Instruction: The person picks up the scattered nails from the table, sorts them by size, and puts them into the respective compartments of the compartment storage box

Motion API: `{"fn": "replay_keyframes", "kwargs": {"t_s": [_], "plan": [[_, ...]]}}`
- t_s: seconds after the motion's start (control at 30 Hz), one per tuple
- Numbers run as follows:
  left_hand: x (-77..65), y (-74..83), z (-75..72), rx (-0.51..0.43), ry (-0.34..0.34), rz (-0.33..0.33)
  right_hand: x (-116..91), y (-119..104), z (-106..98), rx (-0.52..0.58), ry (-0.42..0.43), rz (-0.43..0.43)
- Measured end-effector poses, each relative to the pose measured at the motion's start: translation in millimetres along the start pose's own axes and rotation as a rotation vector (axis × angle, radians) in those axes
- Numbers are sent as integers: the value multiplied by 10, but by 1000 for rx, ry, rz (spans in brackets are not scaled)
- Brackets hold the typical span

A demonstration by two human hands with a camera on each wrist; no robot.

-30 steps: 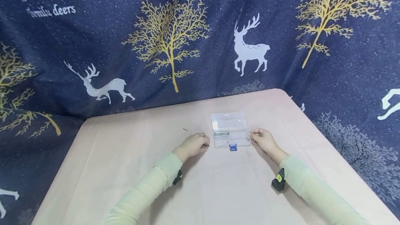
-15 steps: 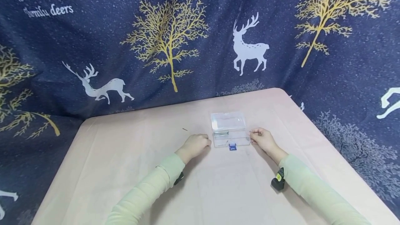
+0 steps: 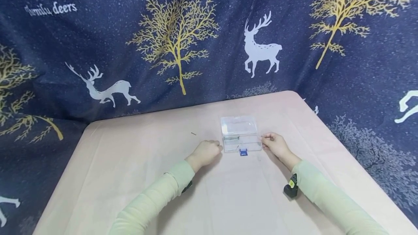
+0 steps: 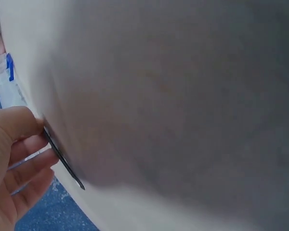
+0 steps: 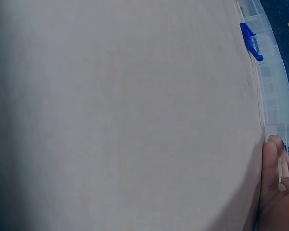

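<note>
A clear plastic box point(image 3: 251, 146) with compartments stands on the table, its lid point(image 3: 239, 125) raised at the back and a blue latch point(image 3: 243, 152) at its front. Several thin rods point(image 3: 231, 138) lie in its rear left compartment. My left hand point(image 3: 205, 151) is beside the box's left end. In the left wrist view it pinches a thin dark pointed rod point(image 4: 62, 160) between thumb and fingers, tip outward. My right hand point(image 3: 275, 145) holds the box's right end; in the right wrist view its fingers point(image 5: 270, 161) are at the box corner.
A small dark rod point(image 3: 193, 133) lies loose on the table to the left of the box. The pale pink tablecloth point(image 3: 228, 198) reaches back to a dark blue curtain point(image 3: 209, 64) printed with deer and trees.
My left hand has moved slightly right, closer to the box's left end, and the rod it holds is now hidden in the head view. My right hand has stayed at the box.
</note>
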State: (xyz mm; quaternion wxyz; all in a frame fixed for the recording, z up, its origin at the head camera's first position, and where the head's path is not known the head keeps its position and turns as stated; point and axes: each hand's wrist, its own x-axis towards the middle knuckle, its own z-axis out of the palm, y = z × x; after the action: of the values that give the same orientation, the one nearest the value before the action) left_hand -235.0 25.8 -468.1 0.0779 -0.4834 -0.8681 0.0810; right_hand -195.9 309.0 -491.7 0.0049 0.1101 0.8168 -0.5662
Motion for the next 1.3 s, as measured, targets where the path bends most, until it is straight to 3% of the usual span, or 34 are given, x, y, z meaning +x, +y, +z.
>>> {"fn": "replay_keyframes", "kwargs": {"t_s": [0.2,0.4,0.87,1.17,1.3], "plan": [[13,38,28,71,-5,-10,3,-3,4,24,-7,-8],[33,45,32,75,-7,-28,-5,-6,-8,23,-9,-7],[-8,25,-38,-46,20,-13,12,6,9,5,-2,-1],[-30,2,-145,-159,31,-58,20,34,3,-34,5,-6],[-42,-29,-164,-188,70,-75,20,31,4,-32,9,-3]]}}
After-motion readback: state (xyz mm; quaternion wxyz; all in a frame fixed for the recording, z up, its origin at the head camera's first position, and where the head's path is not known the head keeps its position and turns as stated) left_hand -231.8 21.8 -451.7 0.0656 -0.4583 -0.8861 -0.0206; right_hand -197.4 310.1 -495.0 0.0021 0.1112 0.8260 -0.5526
